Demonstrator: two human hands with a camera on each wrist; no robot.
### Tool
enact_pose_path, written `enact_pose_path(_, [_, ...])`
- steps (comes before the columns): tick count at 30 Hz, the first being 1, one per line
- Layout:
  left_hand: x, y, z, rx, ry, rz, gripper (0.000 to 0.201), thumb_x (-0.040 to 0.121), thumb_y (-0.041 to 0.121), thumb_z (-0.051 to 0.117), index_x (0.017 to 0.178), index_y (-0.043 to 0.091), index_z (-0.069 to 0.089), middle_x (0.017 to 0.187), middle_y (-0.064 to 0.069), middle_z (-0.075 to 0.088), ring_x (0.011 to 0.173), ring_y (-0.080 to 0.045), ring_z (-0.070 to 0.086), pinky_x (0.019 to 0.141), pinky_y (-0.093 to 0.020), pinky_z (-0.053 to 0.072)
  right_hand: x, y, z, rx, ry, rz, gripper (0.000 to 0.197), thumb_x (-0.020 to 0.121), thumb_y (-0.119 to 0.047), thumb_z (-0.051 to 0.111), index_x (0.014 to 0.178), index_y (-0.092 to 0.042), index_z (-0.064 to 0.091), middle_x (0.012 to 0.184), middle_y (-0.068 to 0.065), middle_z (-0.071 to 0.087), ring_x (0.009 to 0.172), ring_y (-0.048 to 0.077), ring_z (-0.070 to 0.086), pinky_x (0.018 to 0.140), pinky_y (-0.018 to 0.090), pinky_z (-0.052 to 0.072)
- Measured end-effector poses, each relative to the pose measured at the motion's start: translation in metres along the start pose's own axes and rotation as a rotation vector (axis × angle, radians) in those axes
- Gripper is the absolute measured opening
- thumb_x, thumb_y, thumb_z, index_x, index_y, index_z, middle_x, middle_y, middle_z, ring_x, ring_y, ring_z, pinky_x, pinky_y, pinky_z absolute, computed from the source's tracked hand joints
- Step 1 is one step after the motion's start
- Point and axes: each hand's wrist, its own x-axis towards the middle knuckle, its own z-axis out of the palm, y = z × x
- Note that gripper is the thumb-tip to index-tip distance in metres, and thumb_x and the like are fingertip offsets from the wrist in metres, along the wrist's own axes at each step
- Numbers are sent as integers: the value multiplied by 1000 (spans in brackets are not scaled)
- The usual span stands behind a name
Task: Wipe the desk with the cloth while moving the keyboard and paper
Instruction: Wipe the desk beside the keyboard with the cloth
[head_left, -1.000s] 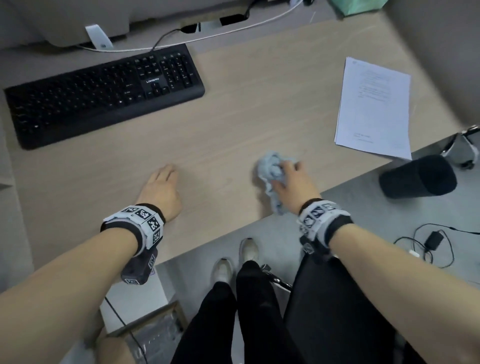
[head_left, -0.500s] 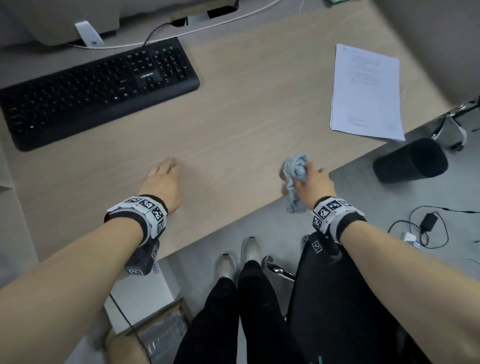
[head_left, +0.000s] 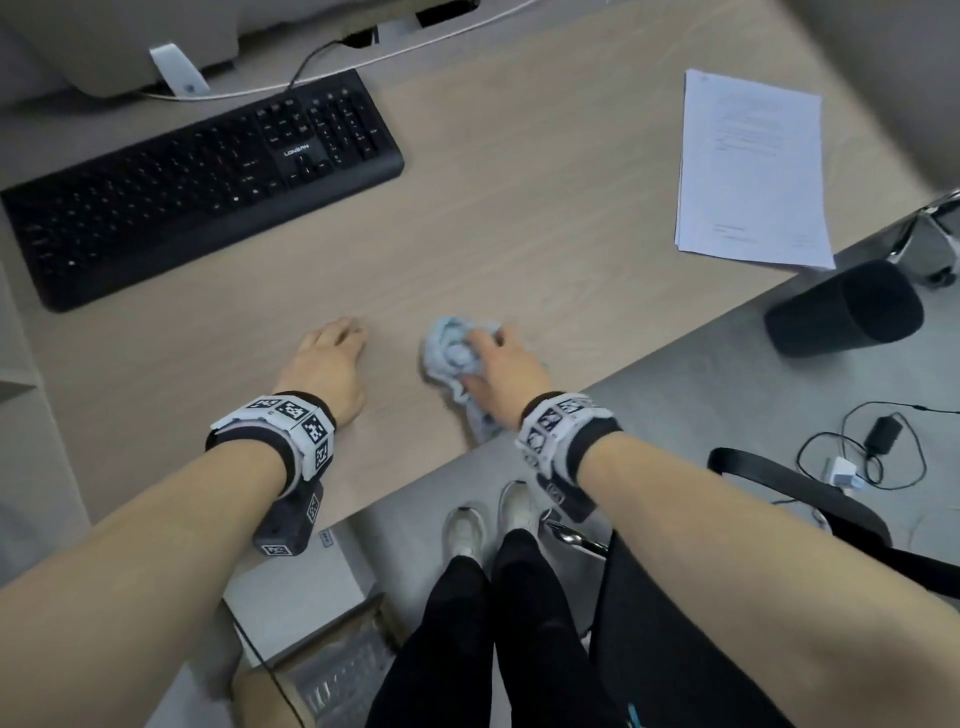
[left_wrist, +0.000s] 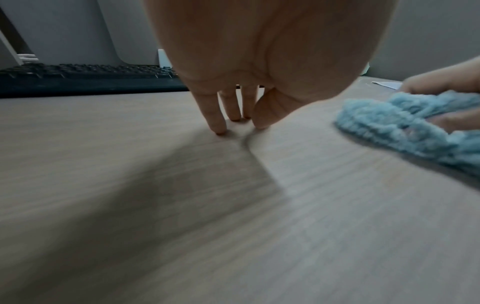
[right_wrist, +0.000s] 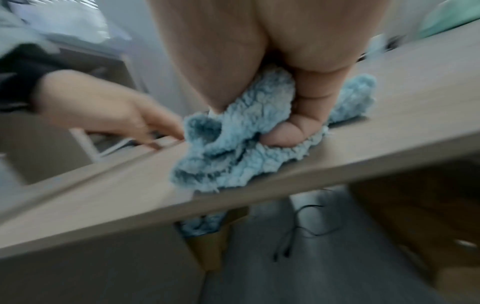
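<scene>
Cloth (head_left: 453, 358) now leftward beside left hand (head_left: 328, 366), bunched in right hand's (head_left: 501, 371) curled fingers, tail toward desk (head_left: 519, 249) edge.

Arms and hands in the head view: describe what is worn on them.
Both forearms are bare, with no sleeves. The left hand and right hand wear no gloves. Each wrist carries a black band topped by white blocks printed with black square markers. Under each wrist hangs a dark camera block with more square markers.
</scene>
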Motion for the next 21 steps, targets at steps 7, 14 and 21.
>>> enact_pose_path(7, [-2,8,-6,-30,35,-14,69,78,5,52,145,15,40,156,-4,29,141,-29,25,116,-35,25,3,114,-80,64,267,395,39,95,-23,55,131,-13,45,129,21,49,109,37,54,95,43,46])
enact_pose_path(14, [5,15,-11,-48,38,-64,58,78,6,51,136,13,50,146,-8,41,132,-34,36,111,-38,33,16,-28,-7,2,-12,-104,42,93,-22,57,133,-19,44,125,15,41,93,38,61,88,46,52])
enact_pose_path(21, [9,28,-13,-35,-13,-166,57,76,8,50,133,10,47,138,-12,41,128,-34,36,108,-38,33,40,41,-42,104,117,100,41,95,-33,58,133,-27,43,124,12,41,93,36,62,87,51,55])
